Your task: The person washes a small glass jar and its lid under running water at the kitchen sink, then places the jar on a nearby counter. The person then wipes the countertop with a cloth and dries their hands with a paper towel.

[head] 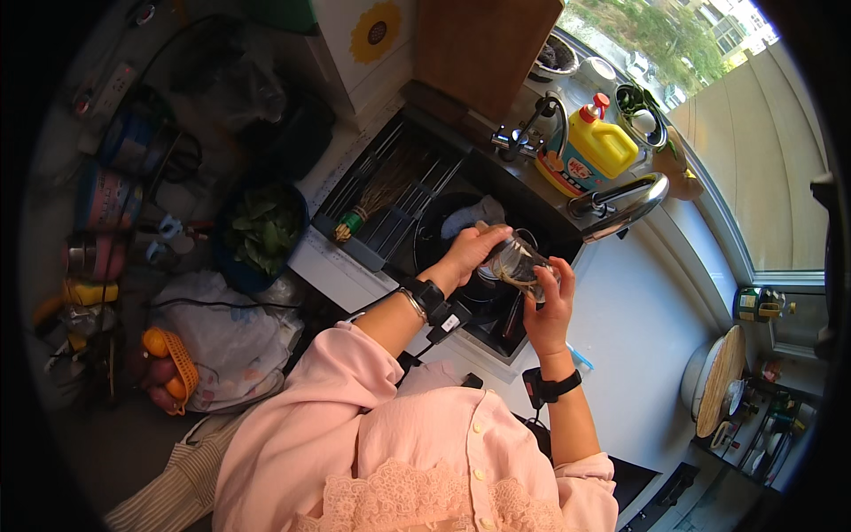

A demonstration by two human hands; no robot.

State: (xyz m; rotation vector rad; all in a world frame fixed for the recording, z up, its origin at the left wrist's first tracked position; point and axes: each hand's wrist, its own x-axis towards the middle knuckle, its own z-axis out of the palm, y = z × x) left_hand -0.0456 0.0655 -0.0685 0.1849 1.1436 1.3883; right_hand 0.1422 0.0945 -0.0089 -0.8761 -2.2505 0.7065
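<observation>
Over the sink [512, 332], my left hand [469, 253] grips one end of a clear glass vessel [518, 263], which lies tilted. My right hand [550, 302] has its fingers on the other end. Beneath them, partly covered by the hands, is a dark pan [432, 233] with a bluish-grey cloth [469, 216] in it. A twig brush with a green-bound handle [352, 223] rests on the rack across the left part of the sink.
A chrome faucet [625, 206] and a yellow detergent jug [595, 149] stand behind the sink. Leafy greens [264, 229] fill a blue basin at left. A wooden cutting board [485, 53] leans at the back. A round wooden lid [721, 382] is at far right.
</observation>
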